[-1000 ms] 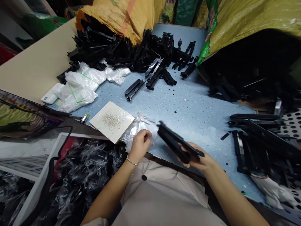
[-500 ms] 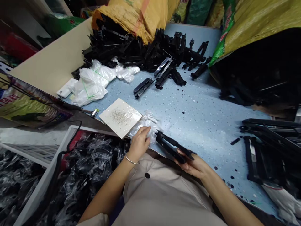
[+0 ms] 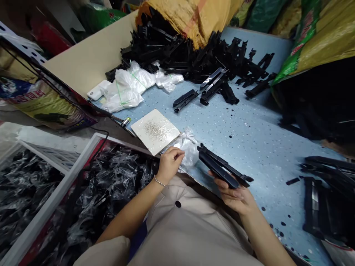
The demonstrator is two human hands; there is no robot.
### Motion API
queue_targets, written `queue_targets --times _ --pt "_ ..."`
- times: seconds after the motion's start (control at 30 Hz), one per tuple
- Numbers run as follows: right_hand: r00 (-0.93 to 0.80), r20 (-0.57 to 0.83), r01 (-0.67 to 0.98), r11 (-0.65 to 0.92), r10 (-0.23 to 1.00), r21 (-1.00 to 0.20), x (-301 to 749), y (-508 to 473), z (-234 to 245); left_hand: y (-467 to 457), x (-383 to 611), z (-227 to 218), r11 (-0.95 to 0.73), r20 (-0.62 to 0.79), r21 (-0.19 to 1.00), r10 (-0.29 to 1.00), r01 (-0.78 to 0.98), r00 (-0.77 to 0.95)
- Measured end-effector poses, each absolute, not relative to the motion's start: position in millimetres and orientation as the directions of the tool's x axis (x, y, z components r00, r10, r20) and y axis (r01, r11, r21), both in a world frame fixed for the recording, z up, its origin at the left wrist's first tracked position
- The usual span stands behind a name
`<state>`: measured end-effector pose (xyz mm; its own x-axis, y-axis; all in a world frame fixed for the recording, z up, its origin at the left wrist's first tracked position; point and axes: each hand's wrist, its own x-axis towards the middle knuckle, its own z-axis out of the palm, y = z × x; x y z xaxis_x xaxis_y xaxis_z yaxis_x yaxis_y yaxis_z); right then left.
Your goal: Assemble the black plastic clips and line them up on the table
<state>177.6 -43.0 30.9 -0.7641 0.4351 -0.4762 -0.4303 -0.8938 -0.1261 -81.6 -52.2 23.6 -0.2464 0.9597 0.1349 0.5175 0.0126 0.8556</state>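
Note:
My right hand (image 3: 235, 194) grips a long black plastic part (image 3: 222, 170) near the front edge of the blue speckled table (image 3: 244, 133). The part points up and to the left, its far end next to a small clear plastic bag (image 3: 188, 149). My left hand (image 3: 169, 164) is closed, its fingertips pinching the near edge of that bag. A white tile (image 3: 155, 131) with a heap of tiny metal bits lies just left of the bag.
A big pile of black plastic parts (image 3: 194, 55) spills from a yellow sack (image 3: 194, 14) at the back. White tied bags (image 3: 130, 88) lie at the back left. More black parts (image 3: 324, 192) lie at the right. A crate of bagged parts (image 3: 91, 192) stands at the lower left.
The view has swung to the left and down. My left hand stays pinched on the clear bag. My right hand keeps the black part, now held a little nearer the bag.

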Motion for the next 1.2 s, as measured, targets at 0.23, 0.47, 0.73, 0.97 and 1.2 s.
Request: queue_targets --times 0.23,0.47,0.73,0.97,1.2 --pt "-0.831 -0.388 -0.444 -0.895 0.398 0.034 165.7 -54.3 32.1 -56.2 -72.0 19.5 -0.058 0.134 0.847 0.985 0.528 -0.106" --pt "-0.85 -0.344 -0.481 -0.854 0.4 0.197 162.3 -58.7 17.7 -67.6 -63.4 32.1 -0.338 0.318 0.679 0.935 0.651 0.154" --pt "-0.751 -0.441 -0.589 -0.8 0.491 0.114 155.0 -47.1 29.7 -78.9 -62.7 31.2 -0.126 0.186 0.713 0.983 0.69 -0.012" --pt "-0.742 -0.436 -0.576 -0.817 0.509 0.027 151.3 -51.1 41.2 -69.8 -63.9 28.9 -0.129 0.093 0.724 0.992 0.678 0.089" --pt "-0.732 -0.427 -0.585 -0.811 0.53 -0.003 150.7 -63.5 39.9 -69.2 -58.0 23.6 -0.091 0.048 0.787 0.995 0.61 0.087"
